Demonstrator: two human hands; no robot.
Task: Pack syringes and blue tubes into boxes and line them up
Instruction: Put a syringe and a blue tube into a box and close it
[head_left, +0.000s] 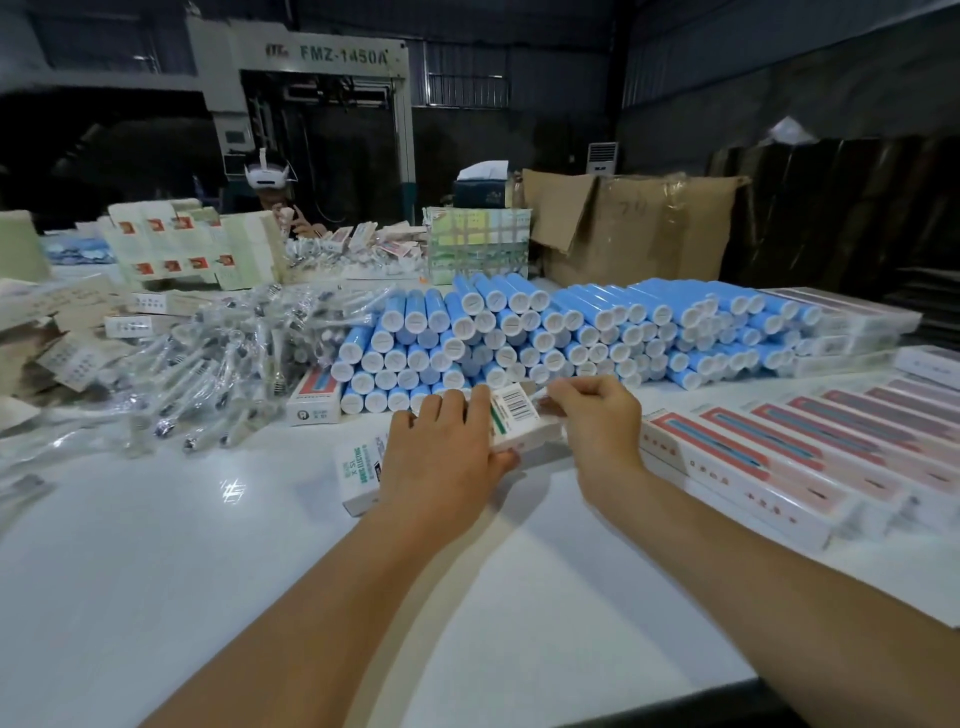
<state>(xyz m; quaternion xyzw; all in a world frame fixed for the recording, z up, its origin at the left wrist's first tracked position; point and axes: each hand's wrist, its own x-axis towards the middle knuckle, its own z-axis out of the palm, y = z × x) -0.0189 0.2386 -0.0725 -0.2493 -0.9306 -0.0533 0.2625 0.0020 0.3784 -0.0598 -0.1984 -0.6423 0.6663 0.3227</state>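
A long white box (524, 428) with a barcode flap lies across the white table (208, 545) in front of me. My left hand (447, 457) grips its middle from above. My right hand (597, 415) pinches the flap at the box's right end. Behind the box is a wide stack of blue tubes (545, 332) with white caps, lying on their sides. A heap of syringes (234, 353) in clear wrappers lies to the left. Packed boxes (810, 452) with red windows lie side by side in a row at the right.
Another white box (314, 397) lies by the tube stack's left end. Loose leaflets and flat cartons (67, 322) cover the far left. A person wearing a headset (270, 192) sits across the table. Brown cardboard cartons (634, 228) stand behind, with more packed boxes (841, 322) stacked far right.
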